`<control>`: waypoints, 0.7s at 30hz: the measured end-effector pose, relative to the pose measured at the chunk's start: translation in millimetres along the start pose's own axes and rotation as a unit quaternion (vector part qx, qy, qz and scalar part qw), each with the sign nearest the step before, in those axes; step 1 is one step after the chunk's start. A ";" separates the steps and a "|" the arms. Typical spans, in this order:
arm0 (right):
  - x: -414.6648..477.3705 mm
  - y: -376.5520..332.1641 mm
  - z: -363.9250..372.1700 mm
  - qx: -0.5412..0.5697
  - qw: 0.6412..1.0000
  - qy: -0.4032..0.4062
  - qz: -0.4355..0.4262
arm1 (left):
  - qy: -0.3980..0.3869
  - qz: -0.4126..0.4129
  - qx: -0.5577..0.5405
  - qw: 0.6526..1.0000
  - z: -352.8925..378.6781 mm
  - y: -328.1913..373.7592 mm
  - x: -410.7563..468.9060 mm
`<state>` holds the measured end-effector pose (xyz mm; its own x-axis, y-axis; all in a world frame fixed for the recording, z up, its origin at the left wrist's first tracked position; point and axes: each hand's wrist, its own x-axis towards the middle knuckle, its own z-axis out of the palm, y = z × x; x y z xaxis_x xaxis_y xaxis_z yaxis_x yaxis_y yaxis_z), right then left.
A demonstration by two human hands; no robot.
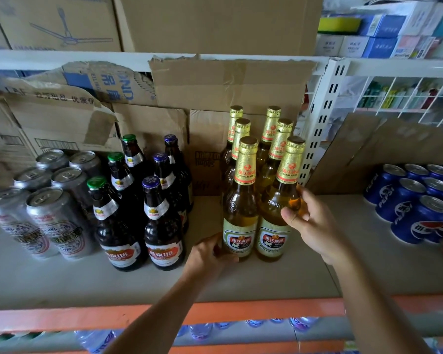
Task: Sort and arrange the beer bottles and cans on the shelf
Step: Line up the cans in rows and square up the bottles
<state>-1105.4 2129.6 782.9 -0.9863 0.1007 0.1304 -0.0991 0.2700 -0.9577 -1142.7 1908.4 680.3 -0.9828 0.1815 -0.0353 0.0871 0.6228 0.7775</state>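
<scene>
Currently, left hand [210, 254] grips the base of the front-left gold-foiled clear glass bottle [239, 208]. Right hand [315, 226] pinches the shoulder of the front-right gold-foiled bottle [271, 241]. Both bottles stand upright, touching, on the pale shelf board [279, 279]. Dark brown glass bottles [161, 226] stand at 9 o'clock, silver cans [54, 218] beyond them. Blue cans [420, 215] stand at 3 o'clock.

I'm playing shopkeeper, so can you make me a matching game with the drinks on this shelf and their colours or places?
Things:
1 Pearl River beer bottles
2 Pepsi cans
3 silver beer cans
4 dark brown beer bottles

Clues:
A far left of the shelf
B blue, far right
C gold foil necks
D green or purple caps

Pairs: 1-C, 2-B, 3-A, 4-D
</scene>
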 end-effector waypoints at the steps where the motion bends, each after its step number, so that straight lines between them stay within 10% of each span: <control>1: -1.0 1.1 0.5 0.005 1.000 0.001 0.001 | -0.003 -0.002 -0.002 1.000 -0.6 -1.0 0.0; 9: -4.3 38.7 5.8 0.009 0.992 -0.013 0.124 | -0.053 0.027 -0.072 0.996 -6.5 0.5 -2.2; 21: -0.7 50.7 8.3 0.002 0.996 -0.011 0.090 | -0.047 0.007 -0.030 0.998 -8.8 9.5 -2.4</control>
<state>-1110.9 2135.3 732.1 -0.9909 0.1256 -0.0493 0.0792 0.2457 -0.9661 -1141.0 1907.2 693.3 -0.9614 0.2631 -0.0805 0.0890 0.5740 0.8140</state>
